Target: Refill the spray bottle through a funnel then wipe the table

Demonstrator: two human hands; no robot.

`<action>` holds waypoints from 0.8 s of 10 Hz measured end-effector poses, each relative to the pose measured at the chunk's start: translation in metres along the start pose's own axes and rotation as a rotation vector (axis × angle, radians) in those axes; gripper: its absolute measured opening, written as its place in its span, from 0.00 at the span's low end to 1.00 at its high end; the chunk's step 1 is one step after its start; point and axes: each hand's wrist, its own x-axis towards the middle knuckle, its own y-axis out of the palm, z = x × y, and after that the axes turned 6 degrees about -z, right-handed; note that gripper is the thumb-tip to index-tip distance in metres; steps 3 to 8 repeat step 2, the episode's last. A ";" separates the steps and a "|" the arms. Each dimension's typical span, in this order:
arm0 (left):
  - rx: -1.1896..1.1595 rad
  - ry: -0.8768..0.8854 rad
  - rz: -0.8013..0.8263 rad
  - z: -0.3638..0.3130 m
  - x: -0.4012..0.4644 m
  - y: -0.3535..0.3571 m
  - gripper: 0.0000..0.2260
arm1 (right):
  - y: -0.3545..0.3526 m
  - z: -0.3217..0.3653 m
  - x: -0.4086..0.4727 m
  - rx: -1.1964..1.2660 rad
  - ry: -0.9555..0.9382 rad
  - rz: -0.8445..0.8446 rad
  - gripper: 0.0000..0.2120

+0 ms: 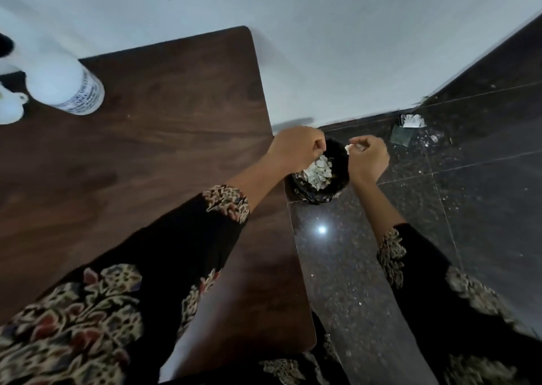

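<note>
With the spray bottle (63, 87) upright near the table's (164, 156) far left corner, our 2 curled hands, left (296, 147) and right (368, 157), pinch soft, light tissue scraps (349, 148) over the bin (319, 176) beside its right edge.

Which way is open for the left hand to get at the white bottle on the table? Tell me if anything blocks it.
Probably yes. The left hand is over the black bin beside the table; only bare tabletop lies between it and the white bottle. Its fingers look curled, perhaps around tissue.
</note>
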 end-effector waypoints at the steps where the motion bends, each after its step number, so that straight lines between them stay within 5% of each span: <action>1: 0.124 -0.023 0.163 0.003 0.014 0.002 0.14 | 0.012 -0.006 0.020 -0.077 0.004 0.094 0.11; 2: 0.191 -0.041 0.220 0.011 0.018 0.004 0.21 | 0.019 -0.016 0.031 -0.123 0.069 0.149 0.15; 8: 0.191 -0.041 0.220 0.011 0.018 0.004 0.21 | 0.019 -0.016 0.031 -0.123 0.069 0.149 0.15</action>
